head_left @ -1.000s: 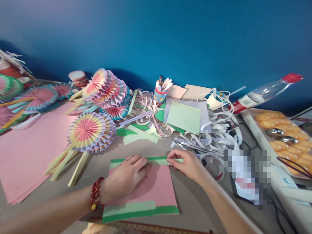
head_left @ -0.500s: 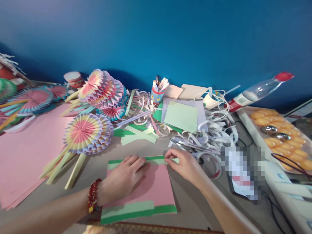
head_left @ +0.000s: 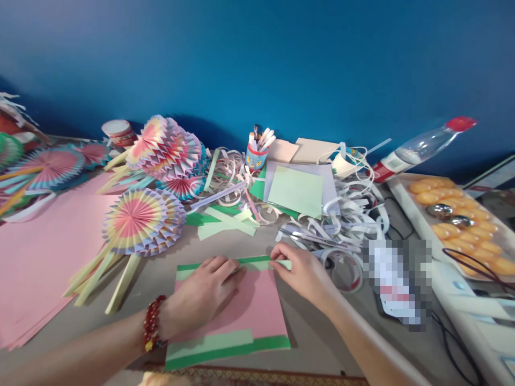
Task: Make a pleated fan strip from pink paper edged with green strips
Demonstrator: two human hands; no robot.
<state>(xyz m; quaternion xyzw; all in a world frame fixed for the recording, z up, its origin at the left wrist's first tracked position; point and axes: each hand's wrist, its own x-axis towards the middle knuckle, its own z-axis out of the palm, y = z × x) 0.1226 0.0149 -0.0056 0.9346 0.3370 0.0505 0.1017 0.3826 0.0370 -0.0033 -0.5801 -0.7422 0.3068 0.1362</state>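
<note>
A pink paper sheet lies flat before me, bordered along its far and near edges by dark green paper. Over the near border rests a light green strip. Another light green paper strip runs along the far edge, its right end extending past the sheet. My left hand presses on the sheet and this far strip, palm down with fingers outstretched; it covers their left part. Thumb and forefinger of my right hand pinch the far strip near the sheet's upper right corner.
Pleated paper fans and stacked pink paper are at left. Paper scraps, a pen cup and light green paper lie behind. To the right are scissors, a tape roll, a bottle and a tray.
The view has shifted slightly, moving everything a little left in the picture. Both hands keep their places on the sheet and strip; the right hand's pinch has stayed closed.
</note>
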